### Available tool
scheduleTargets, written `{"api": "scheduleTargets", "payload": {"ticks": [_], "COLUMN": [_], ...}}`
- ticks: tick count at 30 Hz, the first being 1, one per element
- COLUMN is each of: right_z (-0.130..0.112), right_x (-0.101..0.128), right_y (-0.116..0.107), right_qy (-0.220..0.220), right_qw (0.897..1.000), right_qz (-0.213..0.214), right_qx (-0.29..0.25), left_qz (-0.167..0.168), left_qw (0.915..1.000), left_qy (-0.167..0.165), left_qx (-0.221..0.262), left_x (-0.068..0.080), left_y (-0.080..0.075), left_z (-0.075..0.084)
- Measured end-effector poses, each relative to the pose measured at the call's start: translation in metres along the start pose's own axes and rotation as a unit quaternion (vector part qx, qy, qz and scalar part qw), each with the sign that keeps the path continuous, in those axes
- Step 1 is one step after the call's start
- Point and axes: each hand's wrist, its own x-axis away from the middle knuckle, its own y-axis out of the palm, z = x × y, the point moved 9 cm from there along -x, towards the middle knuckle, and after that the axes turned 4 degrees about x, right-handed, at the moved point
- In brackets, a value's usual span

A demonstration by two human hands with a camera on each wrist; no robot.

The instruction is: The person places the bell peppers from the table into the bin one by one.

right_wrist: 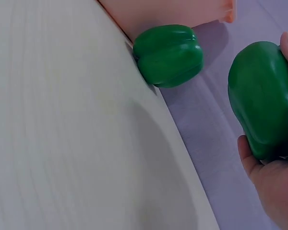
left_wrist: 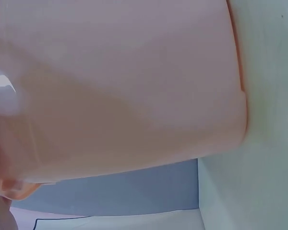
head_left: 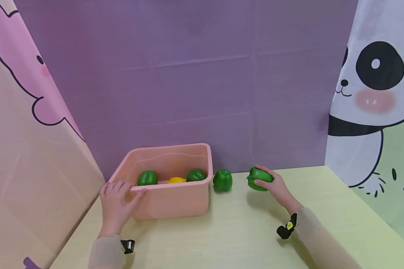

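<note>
My right hand [head_left: 278, 188] grips a green bell pepper [head_left: 260, 178] between thumb and fingers. In the right wrist view this pepper [right_wrist: 262, 96] is held up off the table, its shadow falling on the tabletop. At the near left corner of a pink plastic bin [head_left: 171, 203], my left hand [head_left: 116, 203] holds the rim, fingers over the edge and thumb along the front. Inside the bin lie a green bell pepper [head_left: 147, 178], another green pepper [head_left: 196, 175] and something yellow [head_left: 176, 180], mostly hidden by the front wall. A further green bell pepper [head_left: 223, 181] stands just right of the bin.
The pale wooden table [head_left: 222, 239] runs back to a purple cloth wall [head_left: 195, 82]. Cartoon-printed panels stand at both sides, with a panda [head_left: 373, 104] on the right one. The bin sits close to the back wall.
</note>
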Motion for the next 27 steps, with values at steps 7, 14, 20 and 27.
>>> {"api": "scheduleTargets", "payload": {"ticks": [7, 14, 20, 27], "right_z": [-0.008, -0.017, -0.026, -0.034], "right_x": [0.001, 0.002, 0.002, -0.001], "right_y": [-0.005, -0.006, 0.0, 0.001], "right_qy": [-0.006, -0.008, -0.014, -0.023], "right_qw": [1.0, 1.0, 1.0, 0.999], "right_qz": [-0.007, -0.013, -0.023, -0.021], "right_qx": [-0.006, -0.009, -0.01, -0.02], "left_qz": [-0.006, -0.001, 0.016, 0.021], "left_qw": [1.0, 0.9999, 0.9998, 0.9996], "left_qy": [-0.006, -0.013, -0.005, -0.011], "left_qx": [-0.001, 0.001, 0.01, 0.018], "left_x": [0.0, 0.0, 0.001, 0.002], "left_y": [-0.004, -0.003, 0.0, 0.001], "left_z": [0.001, 0.0, -0.004, -0.006]}}
